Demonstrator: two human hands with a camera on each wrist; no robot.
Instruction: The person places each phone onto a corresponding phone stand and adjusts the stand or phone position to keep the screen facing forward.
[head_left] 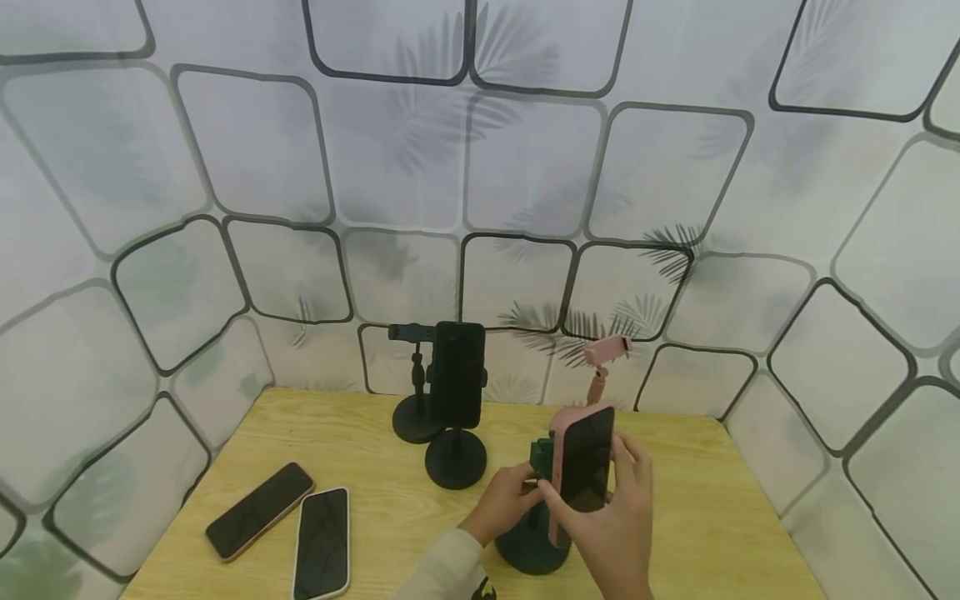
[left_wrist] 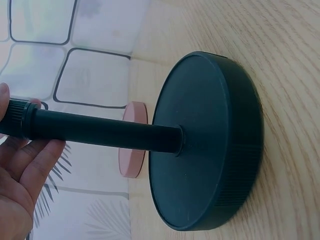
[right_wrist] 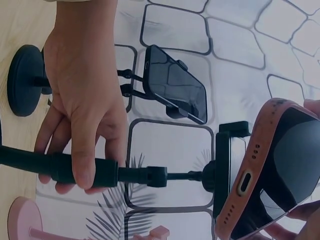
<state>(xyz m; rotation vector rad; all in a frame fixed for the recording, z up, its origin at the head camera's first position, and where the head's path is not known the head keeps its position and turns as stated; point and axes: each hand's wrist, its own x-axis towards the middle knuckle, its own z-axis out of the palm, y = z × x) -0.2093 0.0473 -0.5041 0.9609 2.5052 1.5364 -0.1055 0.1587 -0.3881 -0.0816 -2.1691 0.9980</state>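
Note:
A dark green phone stand stands on its round base, its pole topped by a clamp head. My left hand grips the pole at its collar, the thumb along one side and the fingers round the other. In my right hand is a pink-cased phone, held by its edges, screen facing me. The phone's back lies against the front of the clamp head, and one clamp arm shows beside the case. Whether the clamp grips the phone I cannot tell.
Behind are a black stand bearing a phone, another black stand and a pink stand. Two phones lie at the left, one dark with a pinkish edge, one white-edged. A patterned curtain surrounds the wooden table.

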